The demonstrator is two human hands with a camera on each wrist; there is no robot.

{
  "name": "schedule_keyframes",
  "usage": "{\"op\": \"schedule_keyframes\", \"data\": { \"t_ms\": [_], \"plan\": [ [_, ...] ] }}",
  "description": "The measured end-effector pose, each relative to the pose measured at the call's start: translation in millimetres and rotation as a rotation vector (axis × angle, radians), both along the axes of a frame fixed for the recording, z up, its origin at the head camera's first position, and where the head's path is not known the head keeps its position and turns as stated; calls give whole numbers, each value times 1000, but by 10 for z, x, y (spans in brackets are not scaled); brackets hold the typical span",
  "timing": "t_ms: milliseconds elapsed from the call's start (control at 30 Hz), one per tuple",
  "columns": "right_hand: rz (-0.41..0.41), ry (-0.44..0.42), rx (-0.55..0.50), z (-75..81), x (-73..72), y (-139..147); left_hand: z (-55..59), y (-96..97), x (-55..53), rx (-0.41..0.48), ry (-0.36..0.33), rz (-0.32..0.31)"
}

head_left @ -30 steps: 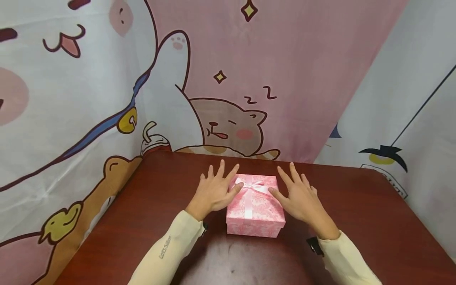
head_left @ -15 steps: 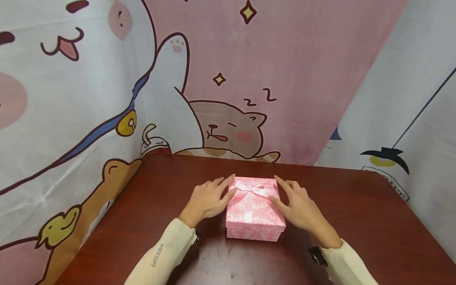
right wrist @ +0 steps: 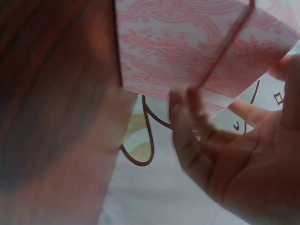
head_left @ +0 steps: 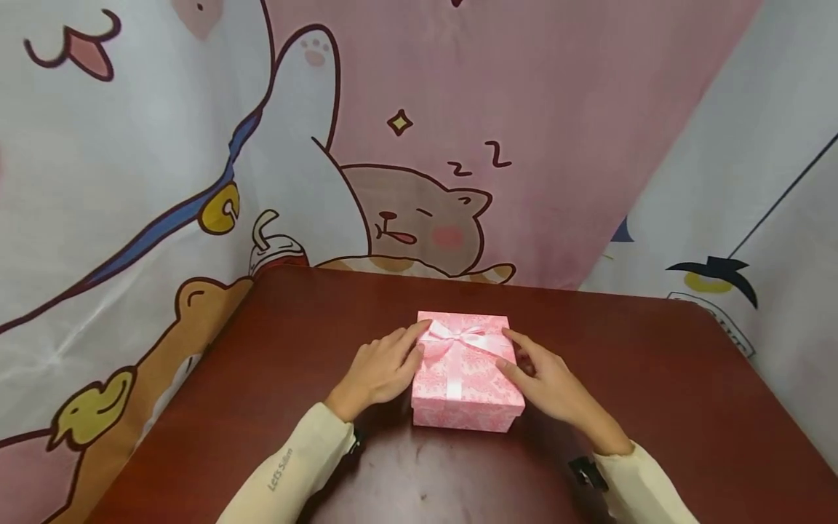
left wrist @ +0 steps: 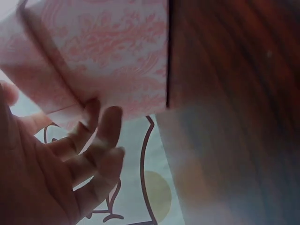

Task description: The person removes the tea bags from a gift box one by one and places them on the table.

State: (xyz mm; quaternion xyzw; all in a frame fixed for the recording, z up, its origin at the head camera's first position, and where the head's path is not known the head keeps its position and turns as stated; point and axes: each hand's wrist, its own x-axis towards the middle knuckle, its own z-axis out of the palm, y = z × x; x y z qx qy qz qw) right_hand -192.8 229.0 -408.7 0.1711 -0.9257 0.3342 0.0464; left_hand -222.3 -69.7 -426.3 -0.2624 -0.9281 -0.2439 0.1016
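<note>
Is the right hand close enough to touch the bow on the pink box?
Probably yes: the right hand is at the box's side, its thumb close to the bow, with nothing in between.

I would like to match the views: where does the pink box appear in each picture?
Head: box right of centre, slightly low.
Left wrist: upper left, cut off by the picture edge.
Right wrist: upper right, also cut off.
Shared landmark: the brown table.
</note>
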Motion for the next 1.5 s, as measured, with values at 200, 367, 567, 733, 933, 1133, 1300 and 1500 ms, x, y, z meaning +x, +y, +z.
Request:
{"op": "schedule_keyframes", "data": {
  "t_ms": [200, 367, 567, 733, 933, 1133, 1300, 1500],
  "plan": [
    [54, -32, -97, -30, -60, 55, 6, 2, -4, 59, -86, -21],
    [61, -50, -151, -62, -71, 70, -11, 15, -6, 106, -134, -40],
    [52, -80, -191, -111, -87, 61, -24, 27, -11, 144, -165, -45],
    [40, -94, -204, -121, -90, 49, -21, 23, -14, 132, -176, -34],
    [34, -94, -207, -77, -65, 45, 11, 21, -22, 125, -185, -37],
    [26, -106, -223, -45, -54, 50, 37, 22, -35, 135, -180, -52],
    [21, -105, -230, 1, -54, 40, 74, 20, -41, 141, -180, -50],
    [24, -90, -232, 81, -47, 23, 153, 9, -51, 135, -200, -56]
  ]
}}
